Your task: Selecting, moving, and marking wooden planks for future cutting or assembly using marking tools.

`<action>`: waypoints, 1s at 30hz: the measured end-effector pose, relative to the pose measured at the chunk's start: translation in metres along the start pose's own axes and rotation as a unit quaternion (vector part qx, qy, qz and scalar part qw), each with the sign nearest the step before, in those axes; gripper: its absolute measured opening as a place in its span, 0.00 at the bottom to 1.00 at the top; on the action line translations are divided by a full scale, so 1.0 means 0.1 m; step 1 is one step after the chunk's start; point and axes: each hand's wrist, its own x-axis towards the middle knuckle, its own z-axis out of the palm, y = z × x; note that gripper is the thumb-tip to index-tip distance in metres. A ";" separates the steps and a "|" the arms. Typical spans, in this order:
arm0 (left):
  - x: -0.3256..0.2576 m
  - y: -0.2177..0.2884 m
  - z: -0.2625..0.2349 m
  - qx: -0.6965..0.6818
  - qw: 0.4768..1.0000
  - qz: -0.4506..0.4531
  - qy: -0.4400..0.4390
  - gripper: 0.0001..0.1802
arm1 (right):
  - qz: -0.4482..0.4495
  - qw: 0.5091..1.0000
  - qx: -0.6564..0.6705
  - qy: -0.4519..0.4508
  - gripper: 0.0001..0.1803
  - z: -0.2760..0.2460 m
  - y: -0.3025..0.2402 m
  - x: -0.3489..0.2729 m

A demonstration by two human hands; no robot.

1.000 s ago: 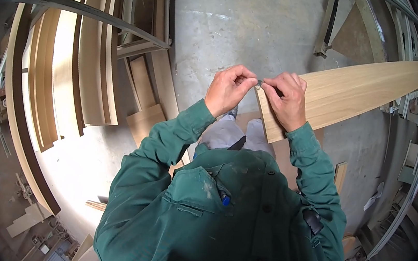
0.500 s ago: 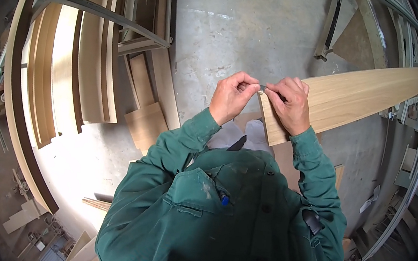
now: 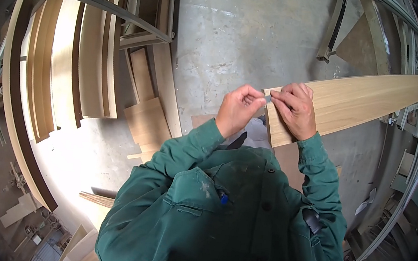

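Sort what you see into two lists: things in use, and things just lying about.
In use: left hand; right hand; long wooden board, both hands pinching something small at its near end.

Lying about: stacked boards; short offcuts; metal frame.

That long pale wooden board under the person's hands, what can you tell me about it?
The long board is light, straw-coloured wood with fine straight grain, smooth and unpainted as far as the picture shows. It is narrow and flat, running from its squared near end, in front of the person's chest, up to the right above the concrete floor. The right hand rests on the near end; the left hand pinches something small at its corner, too small to identify. What supports the board is hidden.
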 end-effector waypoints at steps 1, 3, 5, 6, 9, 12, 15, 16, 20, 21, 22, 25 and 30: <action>-0.05 -0.01 0.03 -0.006 1.000 0.014 0.013 0.07 | -0.011 1.000 0.007 -0.003 0.06 -0.02 0.00 -0.03; -0.11 0.00 0.08 0.003 0.998 0.058 0.036 0.07 | -0.018 1.000 0.013 -0.005 0.07 -0.03 0.01 -0.08; -0.06 0.05 0.05 0.033 0.996 0.074 0.034 0.07 | -0.008 1.000 0.014 0.004 0.07 -0.02 -0.01 -0.05; -0.02 0.09 0.02 0.063 0.994 0.089 0.031 0.07 | 0.003 1.000 0.015 0.015 0.07 -0.01 -0.02 -0.03; 0.15 0.17 -0.05 0.063 0.993 0.095 0.043 0.08 | 0.009 1.000 0.003 0.022 0.06 0.03 -0.04 0.08; 0.12 0.12 -0.05 0.068 0.993 0.096 0.032 0.07 | 0.020 1.000 0.021 0.011 0.05 0.03 -0.02 0.08; 0.03 0.08 -0.01 0.065 0.993 0.090 0.030 0.07 | 0.012 1.000 0.027 -0.004 0.05 0.00 -0.01 0.03; -0.01 0.07 0.01 0.062 0.994 0.088 0.031 0.07 | 0.005 1.000 0.029 -0.011 0.05 -0.01 -0.01 0.01; -0.11 0.06 0.08 0.072 0.992 0.093 0.049 0.07 | -0.021 0.999 0.028 -0.019 0.05 -0.04 0.00 -0.06; -0.14 0.07 0.10 0.080 0.992 0.087 0.050 0.07 | -0.025 0.999 0.032 -0.020 0.05 -0.05 0.01 -0.07; -0.17 0.07 0.12 0.087 0.992 0.080 0.051 0.07 | -0.028 0.999 0.037 -0.021 0.05 -0.06 0.02 -0.09; -0.29 0.02 0.17 0.094 0.990 0.080 0.062 0.08 | -0.031 0.997 0.055 -0.034 0.05 -0.06 0.04 -0.18; -0.52 -0.08 0.30 0.095 0.988 0.090 0.080 0.07 | -0.067 0.994 0.058 -0.057 0.06 -0.13 0.03 -0.35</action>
